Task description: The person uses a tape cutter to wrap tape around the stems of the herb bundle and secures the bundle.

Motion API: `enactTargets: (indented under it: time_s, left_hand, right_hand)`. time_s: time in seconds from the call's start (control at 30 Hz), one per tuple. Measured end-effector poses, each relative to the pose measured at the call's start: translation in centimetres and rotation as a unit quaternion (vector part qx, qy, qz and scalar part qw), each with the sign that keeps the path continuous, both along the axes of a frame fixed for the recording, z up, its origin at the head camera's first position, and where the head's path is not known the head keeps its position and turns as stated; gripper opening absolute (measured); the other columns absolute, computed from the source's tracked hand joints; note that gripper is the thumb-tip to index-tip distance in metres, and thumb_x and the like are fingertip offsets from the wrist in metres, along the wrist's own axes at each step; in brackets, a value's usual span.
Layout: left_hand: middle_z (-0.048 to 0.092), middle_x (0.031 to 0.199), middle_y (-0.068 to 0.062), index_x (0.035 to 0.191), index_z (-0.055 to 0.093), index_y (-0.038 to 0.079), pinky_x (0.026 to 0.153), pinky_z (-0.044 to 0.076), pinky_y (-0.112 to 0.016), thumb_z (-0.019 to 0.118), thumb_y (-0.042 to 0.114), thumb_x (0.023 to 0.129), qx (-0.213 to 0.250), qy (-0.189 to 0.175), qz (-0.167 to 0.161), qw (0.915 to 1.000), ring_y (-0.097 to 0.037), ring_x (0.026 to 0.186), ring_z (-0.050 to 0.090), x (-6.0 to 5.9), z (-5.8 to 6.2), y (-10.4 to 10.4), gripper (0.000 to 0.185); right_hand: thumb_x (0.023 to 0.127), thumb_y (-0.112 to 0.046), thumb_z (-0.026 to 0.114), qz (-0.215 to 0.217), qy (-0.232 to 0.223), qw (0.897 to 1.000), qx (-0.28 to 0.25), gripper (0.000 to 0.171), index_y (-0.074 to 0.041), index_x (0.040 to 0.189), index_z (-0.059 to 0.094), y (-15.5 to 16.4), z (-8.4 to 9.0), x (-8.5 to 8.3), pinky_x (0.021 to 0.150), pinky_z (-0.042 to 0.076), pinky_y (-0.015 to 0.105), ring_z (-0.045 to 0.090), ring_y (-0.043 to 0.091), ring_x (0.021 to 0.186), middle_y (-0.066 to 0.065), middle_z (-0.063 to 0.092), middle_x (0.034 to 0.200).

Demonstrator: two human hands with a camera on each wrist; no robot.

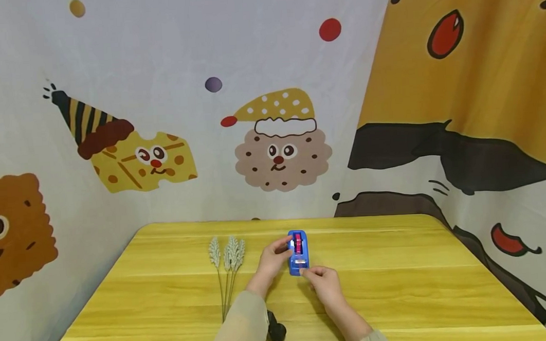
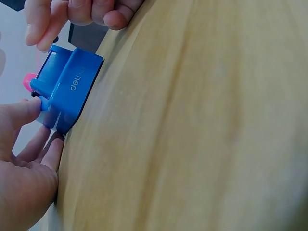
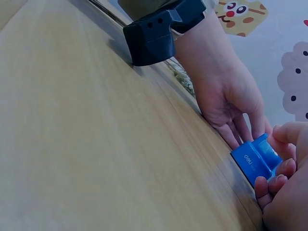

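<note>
Head view: small blue plastic tape dispenser with a pink roll (image 1: 298, 251) sits on the yellow wood-grain tabletop (image 1: 399, 277), centre of frame, slightly toward the far edge. Both hands are on it.

Left hand (image 1: 272, 260) braces the dispenser's left flank, thumb and fingers curled against the body. The left wrist view shows the thumb (image 2: 21, 113) pressed on the blue side and the other fingers lying along the base, so it is a holding grip, not clamped hard.

Right hand (image 1: 322, 284) is at the near end by the cutter, fingertips pinched together at the blade. In the right wrist view, lower right of frame, its fingers (image 3: 276, 175) curl around the blue end. Can't tell whether tape is actually between the fingertips.

My read: the step is pulling off a length of tape, dispenser steadied by the left. Next move likely needs a steady brace and a straight pull toward the near edge, then a tear across the serrated blade.

Three pale dried wheat stalks (image 1: 229, 265) lie left of centre, just beside the left hand and untouched.
</note>
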State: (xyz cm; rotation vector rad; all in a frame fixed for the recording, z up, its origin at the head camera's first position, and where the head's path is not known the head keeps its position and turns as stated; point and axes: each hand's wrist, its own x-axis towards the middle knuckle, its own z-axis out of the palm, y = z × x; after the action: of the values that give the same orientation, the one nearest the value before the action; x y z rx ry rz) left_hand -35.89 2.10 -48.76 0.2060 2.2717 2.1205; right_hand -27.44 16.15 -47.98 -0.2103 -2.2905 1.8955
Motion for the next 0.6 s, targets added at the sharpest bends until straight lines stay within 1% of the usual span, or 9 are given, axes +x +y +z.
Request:
enactTargets:
  time_s: [0.17, 0.3, 0.47, 0.6]
  left_hand:
    - [0.060, 0.128, -0.018, 0.125, 0.066, 0.014, 0.098, 0.044, -0.048, 0.065, 0.002, 0.090, -0.001, 0.002, 0.001, 1.0000, -0.034, 0.117, 0.055, -0.04, -0.10, -0.02, 0.037]
    - [0.060, 0.128, -0.018, 0.125, 0.066, 0.014, 0.098, 0.044, -0.048, 0.065, 0.003, 0.090, -0.001, 0.000, 0.000, 1.0000, -0.034, 0.116, 0.055, -0.05, -0.11, -0.05, 0.036]
    - [0.060, 0.127, -0.018, 0.125, 0.066, 0.013, 0.098, 0.044, -0.048, 0.065, 0.003, 0.090, 0.003, 0.004, -0.002, 1.0000, -0.034, 0.116, 0.055, -0.11, -0.16, -0.06, 0.036]
    - [0.061, 0.125, -0.017, 0.124, 0.067, 0.013, 0.097, 0.044, -0.047, 0.066, 0.003, 0.089, 0.004, 0.008, -0.002, 1.0000, -0.033, 0.115, 0.056, -0.22, -0.21, 0.00, 0.036]
  right_hand:
    - [0.084, -0.018, 0.074, -0.001, -0.001, 1.000, 0.006, 0.024, 0.007, 0.083, 0.071, 0.01, -0.06, 0.27, 0.053, 0.044, 0.025, 0.048, 0.011, 0.058, 0.001, 0.058, 0.067]
    - [0.083, -0.016, 0.074, 0.001, 0.000, 1.000, 0.009, 0.023, 0.007, 0.083, 0.071, -0.01, -0.16, 0.48, 0.053, 0.044, 0.024, 0.048, 0.011, 0.058, 0.000, 0.056, 0.067]
    - [0.082, -0.015, 0.074, -0.003, 0.000, 1.000, 0.010, 0.021, 0.005, 0.080, 0.070, -0.02, -0.32, 0.66, 0.049, 0.039, 0.021, 0.046, 0.010, 0.054, -0.002, 0.051, 0.060]
    - [0.081, -0.015, 0.074, -0.004, 0.002, 1.000, 0.007, 0.020, 0.005, 0.078, 0.070, 0.00, -0.27, 0.82, 0.046, 0.035, 0.021, 0.045, 0.010, 0.053, -0.002, 0.051, 0.058]
